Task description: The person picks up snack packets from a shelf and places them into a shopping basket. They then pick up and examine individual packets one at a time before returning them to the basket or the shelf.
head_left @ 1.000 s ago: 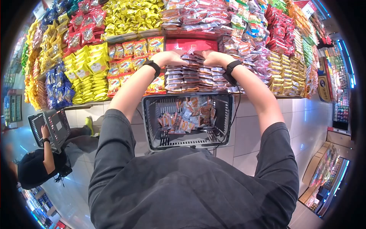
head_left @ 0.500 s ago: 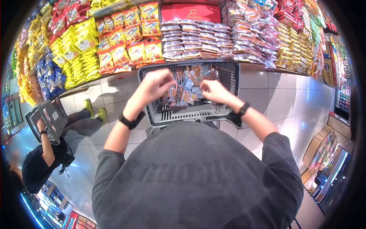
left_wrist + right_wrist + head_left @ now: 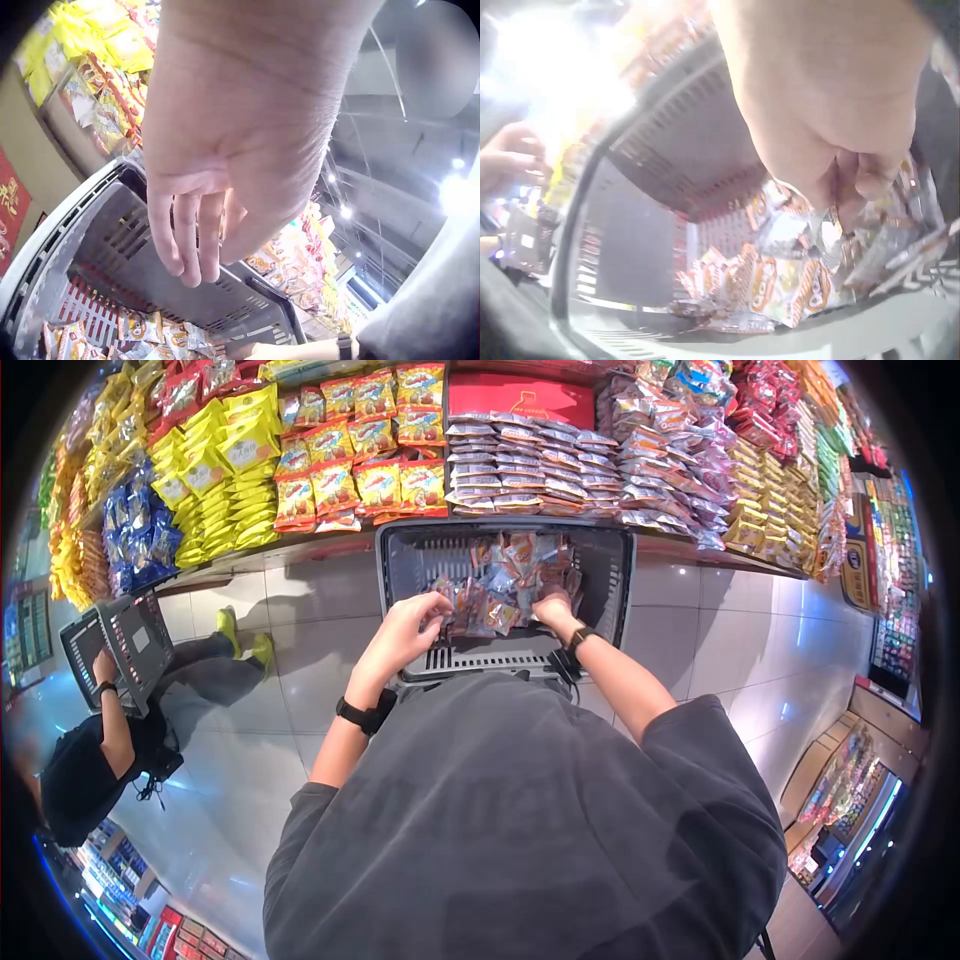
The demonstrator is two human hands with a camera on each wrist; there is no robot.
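Note:
A grey shopping basket [image 3: 622,575] holds a heap of small snack packets [image 3: 490,615], wrapped in clear, orange and white film. My right hand [image 3: 556,610] reaches down into it, thumb and fingers pinching the edge of a shiny snack packet [image 3: 831,238] at the top of the heap. Part of that packet is hidden by the fingers. Over the basket's left side hangs my left hand [image 3: 408,632]. In the left wrist view its fingers [image 3: 187,244] point loosely downward, with nothing between them.
Beyond the basket runs a shelf with stacked silver-purple packets [image 3: 530,470], red and yellow snack bags [image 3: 380,485] and yellow bags [image 3: 225,470]. A red box [image 3: 520,402] stands behind the stacks. At left, another person [image 3: 95,760] holds a dark basket [image 3: 125,645].
Both hands have come from the shelf's packet stacks back over the basket. Since half a second ago the right hand has lowered into the heap; the left has shifted slightly down.

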